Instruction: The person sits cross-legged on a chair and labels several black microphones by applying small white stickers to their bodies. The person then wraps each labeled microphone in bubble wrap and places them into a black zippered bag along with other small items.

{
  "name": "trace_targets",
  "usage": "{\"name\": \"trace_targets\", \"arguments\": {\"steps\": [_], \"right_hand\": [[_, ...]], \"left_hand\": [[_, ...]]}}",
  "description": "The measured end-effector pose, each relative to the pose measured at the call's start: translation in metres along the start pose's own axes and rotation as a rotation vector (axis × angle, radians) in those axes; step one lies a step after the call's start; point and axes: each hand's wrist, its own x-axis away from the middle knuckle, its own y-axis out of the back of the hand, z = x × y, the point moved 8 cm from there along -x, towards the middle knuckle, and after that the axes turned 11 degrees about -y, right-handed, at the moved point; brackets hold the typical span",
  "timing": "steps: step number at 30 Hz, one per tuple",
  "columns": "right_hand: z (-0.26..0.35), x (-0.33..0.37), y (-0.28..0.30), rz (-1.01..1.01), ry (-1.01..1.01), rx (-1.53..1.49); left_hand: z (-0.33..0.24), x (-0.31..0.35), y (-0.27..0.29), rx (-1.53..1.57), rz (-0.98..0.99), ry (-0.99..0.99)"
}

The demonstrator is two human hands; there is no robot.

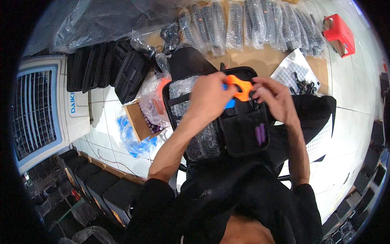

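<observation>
An open black zip case (247, 142) lies across my lap. Over its right half, my left hand (209, 95) grips a flat orange plastic piece (242, 87) with a rounded cutout. Curled fingers of my right hand (276, 97) are closed at the orange piece's right edge; a small dark part shows just below them. A blue piece (230, 104) sticks out under my left fingers. Clear-wrapped contents (205, 142) fill the case's left half, with a strap across them. A purple textured item (260, 134) sits in a mesh pocket at the lower right.
Rows of plastic-wrapped dark items (254, 26) lie on cardboard ahead. Black cases (132, 75) stand at left, near an open cardboard box (138, 120) and a blue plastic bag (132, 136). Dark cables (304, 86) rest on a white sheet at right. A red stool (340, 35) stands far right.
</observation>
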Motion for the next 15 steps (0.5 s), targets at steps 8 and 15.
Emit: {"name": "trace_targets", "arguments": {"steps": [8,15], "right_hand": [[-0.026,-0.010,0.012,-0.310,-0.073,0.098],[-0.018,-0.012,0.000,-0.411,0.071,0.310]], "left_hand": [[-0.002,-0.037,-0.060,0.021,0.038,-0.114],[-0.008,0.001,-0.015,-0.019,-0.253,-0.267]]}}
